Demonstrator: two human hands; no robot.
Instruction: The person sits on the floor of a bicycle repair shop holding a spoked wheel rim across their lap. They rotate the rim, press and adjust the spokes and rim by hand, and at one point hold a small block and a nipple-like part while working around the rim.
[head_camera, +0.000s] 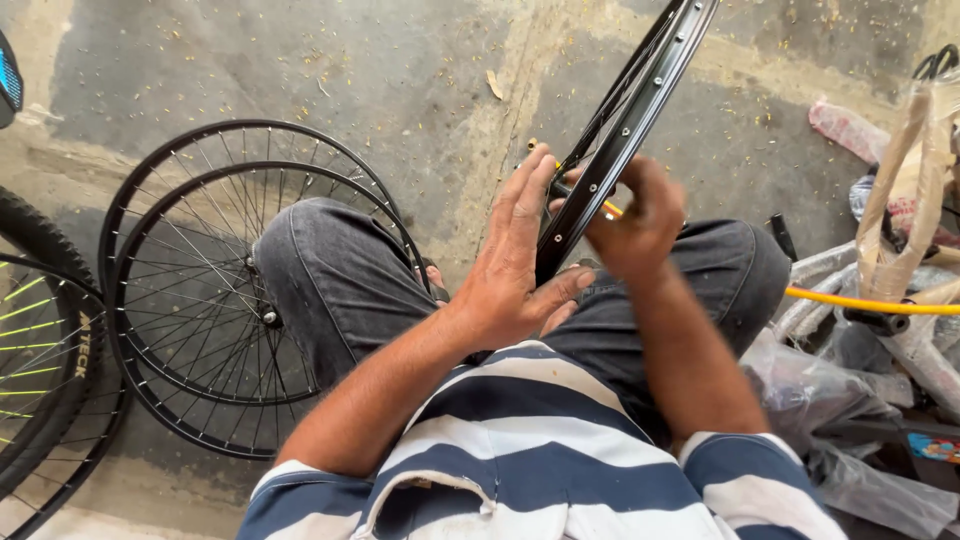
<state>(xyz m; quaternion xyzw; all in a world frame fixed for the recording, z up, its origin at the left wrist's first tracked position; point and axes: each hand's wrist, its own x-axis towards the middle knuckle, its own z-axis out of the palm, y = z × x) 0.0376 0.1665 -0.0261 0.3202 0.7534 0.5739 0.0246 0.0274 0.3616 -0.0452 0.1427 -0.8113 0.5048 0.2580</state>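
Observation:
A black bicycle rim (632, 110) with thin spokes stands upright between my knees, its lower edge near my lap. My left hand (512, 262) lies flat against the rim's left side, fingers stretched up and thumb hooked under the edge. My right hand (638, 222) is closed on a small tool with a yellow tip (611, 209) pressed at the rim's inner face. A brass spoke nipple (533, 143) shows just beyond my left fingertips. What the tool's tip touches is hidden by my fingers.
Two black spoked wheels (215, 290) lie stacked on the concrete floor at my left knee. A tyred wheel (35, 340) with green spokes is at the far left. Wrapped bicycle frame parts (900, 200) and a yellow cable (870, 303) crowd the right side.

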